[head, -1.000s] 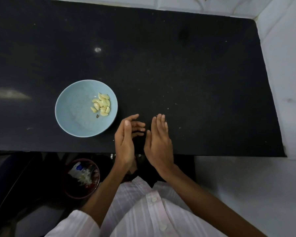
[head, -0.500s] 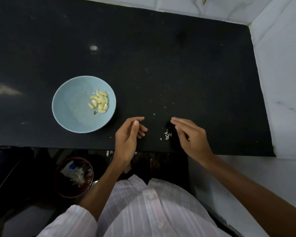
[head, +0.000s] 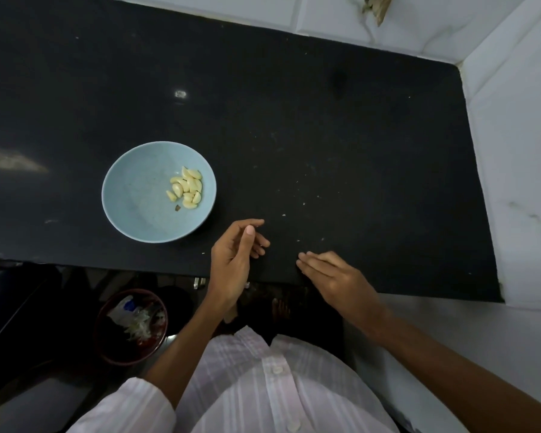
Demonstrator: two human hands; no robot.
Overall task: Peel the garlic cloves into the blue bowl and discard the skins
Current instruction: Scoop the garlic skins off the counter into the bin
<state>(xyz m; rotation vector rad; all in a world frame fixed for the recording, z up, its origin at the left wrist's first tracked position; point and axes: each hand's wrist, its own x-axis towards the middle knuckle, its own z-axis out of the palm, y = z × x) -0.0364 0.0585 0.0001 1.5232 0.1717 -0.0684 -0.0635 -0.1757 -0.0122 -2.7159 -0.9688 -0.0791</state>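
Cleanup step, I judge: cloves [head: 186, 189] sit in the blue bowl [head: 132, 195]; right of it, right hand [head: 331, 276] lies flat on the tabletop [head: 356, 151], fingers [head: 313, 264] straight, and left hand [head: 235, 260] is loosely cupped with nothing visibly held; next, sweep skin flecks [head: 284, 215] in.

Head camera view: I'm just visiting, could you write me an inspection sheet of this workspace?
Surface: black countertop, speckled with pale skin flecks.
Job's things: blue bowl holding peeled garlic cloves and one brown scrap.
Clutter: nothing seen beyond the flecks.
Hands: left hand cupped at the counter's front edge, empty as far as visible; right hand flat, fingers straight, near that edge.
Cables: nothing seen.
Surroundings: white tiled walls; dark red bin of scraps on the floor.
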